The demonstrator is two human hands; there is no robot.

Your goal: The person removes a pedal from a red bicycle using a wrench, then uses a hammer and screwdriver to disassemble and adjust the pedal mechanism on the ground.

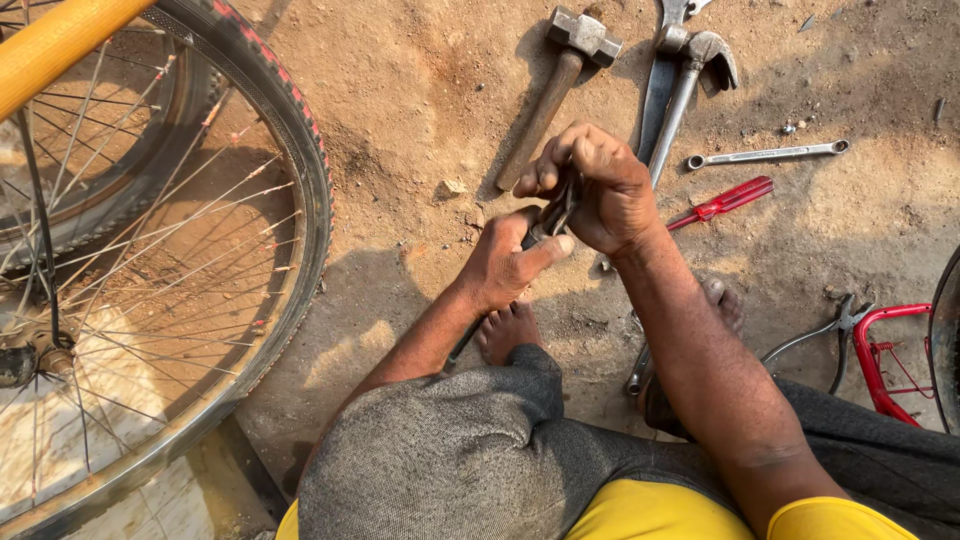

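Note:
My left hand (505, 262) and my right hand (600, 185) meet over the dirt ground, both closed around a small dark metal tool or part (556, 215). Its shape is mostly hidden by my fingers. A thin dark rod (462, 345) runs down from under my left hand towards my knee. My bare foot (505, 330) rests on the ground just below my hands, and my grey-trousered knees fill the bottom of the view.
A spoked bicycle wheel (300, 200) with a yellow frame tube (55, 45) stands at left. Two hammers (555, 85) (690, 75), a spanner (765, 154) and a red-handled screwdriver (725, 200) lie beyond my hands. Pliers (835, 335) and a red metal carrier (885, 365) lie at right.

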